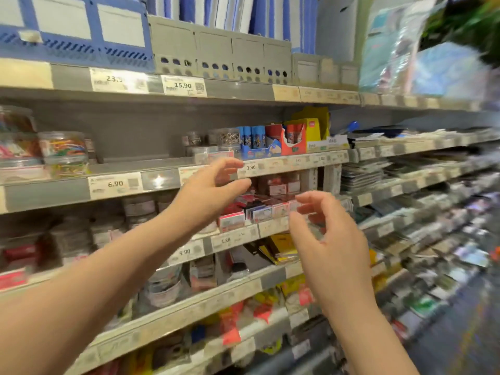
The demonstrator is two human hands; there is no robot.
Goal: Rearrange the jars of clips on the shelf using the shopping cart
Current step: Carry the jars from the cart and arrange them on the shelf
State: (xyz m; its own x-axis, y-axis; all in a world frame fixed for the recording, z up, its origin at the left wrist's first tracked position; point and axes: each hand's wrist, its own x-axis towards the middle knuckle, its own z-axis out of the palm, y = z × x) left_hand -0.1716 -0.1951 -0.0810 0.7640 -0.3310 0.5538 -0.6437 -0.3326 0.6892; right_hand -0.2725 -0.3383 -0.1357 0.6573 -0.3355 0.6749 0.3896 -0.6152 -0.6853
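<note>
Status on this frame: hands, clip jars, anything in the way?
Left hand and right hand open, empty, raised. Clip jars on shelf beside glue-stick boxes, untouched. Nothing in the way.

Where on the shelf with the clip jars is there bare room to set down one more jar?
One bare stretch of shelf lies between the colourful clip jars at the left and the silver clip jars, above the 6.90 tag. Right of the silver jars it is crowded with blue and red display boxes.
</note>
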